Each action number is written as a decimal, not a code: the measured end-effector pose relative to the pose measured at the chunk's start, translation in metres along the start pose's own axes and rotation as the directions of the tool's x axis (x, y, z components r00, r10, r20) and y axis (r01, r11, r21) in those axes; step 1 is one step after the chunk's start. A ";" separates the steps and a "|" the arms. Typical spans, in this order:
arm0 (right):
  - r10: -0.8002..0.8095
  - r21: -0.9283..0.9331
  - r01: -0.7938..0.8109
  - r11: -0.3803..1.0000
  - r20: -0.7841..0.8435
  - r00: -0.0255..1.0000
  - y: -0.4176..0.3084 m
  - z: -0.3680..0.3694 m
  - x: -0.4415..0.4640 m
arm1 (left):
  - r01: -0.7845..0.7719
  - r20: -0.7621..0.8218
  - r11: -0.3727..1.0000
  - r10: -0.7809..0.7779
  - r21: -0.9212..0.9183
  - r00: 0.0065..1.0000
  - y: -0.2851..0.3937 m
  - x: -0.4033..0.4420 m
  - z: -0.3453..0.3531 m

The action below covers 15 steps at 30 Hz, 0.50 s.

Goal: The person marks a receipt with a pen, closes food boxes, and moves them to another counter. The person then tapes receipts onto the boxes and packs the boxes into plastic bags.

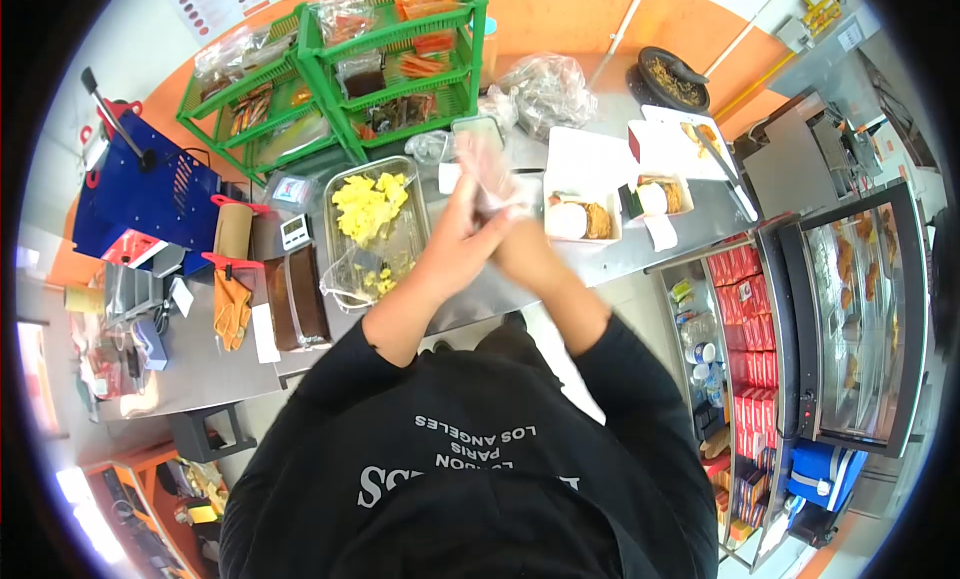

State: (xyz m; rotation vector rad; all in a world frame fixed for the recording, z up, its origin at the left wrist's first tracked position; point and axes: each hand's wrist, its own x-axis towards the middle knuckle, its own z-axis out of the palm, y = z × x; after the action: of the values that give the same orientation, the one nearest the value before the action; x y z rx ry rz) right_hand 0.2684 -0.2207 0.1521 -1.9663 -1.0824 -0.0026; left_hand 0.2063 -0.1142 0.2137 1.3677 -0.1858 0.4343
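My hands meet above the front of the metal counter, blurred by motion. A thin, clear plastic glove (pixel 488 167) shows around the fingers of my right hand (pixel 522 247), which point away from me; their pose is smeared. My left hand (pixel 456 241) closes on the glove near the right hand's wrist. Just left of the hands is a clear rectangular tray (pixel 424 204) with yellow, scrambled-egg-like food (pixel 368 205). To the right stand two open white boxes, one nearer (pixel 583 159) and one farther right (pixel 650 137), each holding a round white item and browned food.
Green stacked baskets (pixel 325 54) with packets stand behind. A knife (pixel 728 174) lies by the right box, near a dark stone bowl (pixel 672 79). On the left are a small digital device (pixel 295 233), a brown long box (pixel 297 299) and a blue rack (pixel 145 204). A glass display cabinet (pixel 855 319) stands right.
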 end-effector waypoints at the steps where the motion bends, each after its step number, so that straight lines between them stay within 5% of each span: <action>1: 0.000 -0.095 0.005 0.995 0.057 0.998 0.000 0.016 -0.025 | -0.005 0.000 1.000 0.005 -0.001 1.000 -0.018 0.003 -0.010; 3: 0.038 -0.094 -0.029 0.995 0.091 0.995 -0.009 0.029 -0.060 | 0.331 -0.063 0.926 -0.324 0.182 0.944 -0.058 0.007 -0.049; 6: -0.075 0.101 0.076 0.992 -0.016 0.997 -0.008 0.019 -0.082 | 0.417 -0.203 0.901 -0.390 0.116 0.898 -0.114 0.009 -0.099; 8: -0.032 0.216 0.021 0.976 0.049 0.998 0.013 0.003 -0.085 | 0.393 -0.327 0.894 -0.314 0.213 0.891 -0.116 0.028 -0.141; 10: 0.267 0.213 -0.270 0.939 0.044 0.963 0.036 -0.012 -0.063 | 0.385 -0.439 0.867 -0.226 0.316 0.869 -0.125 0.050 -0.157; 12: 0.109 -0.174 -0.097 0.980 0.061 0.992 0.064 -0.029 -0.013 | 0.404 -0.472 0.421 0.065 0.812 0.879 -0.139 0.061 -0.155; 14: 0.184 -0.645 0.006 0.764 0.228 0.956 0.110 -0.019 0.034 | 0.524 -0.587 0.359 0.089 0.772 0.805 -0.113 0.056 -0.106; 15: 0.254 -0.731 0.016 0.682 0.257 0.932 0.135 -0.008 0.055 | 0.395 -0.490 0.363 0.220 0.844 0.844 -0.105 0.048 -0.089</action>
State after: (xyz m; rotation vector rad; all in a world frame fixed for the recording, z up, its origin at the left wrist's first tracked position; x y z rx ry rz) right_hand 0.3978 -0.2221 0.0858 -2.8496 -1.2937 -0.0241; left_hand 0.2813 -0.0335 0.1184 2.3180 0.7716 0.8950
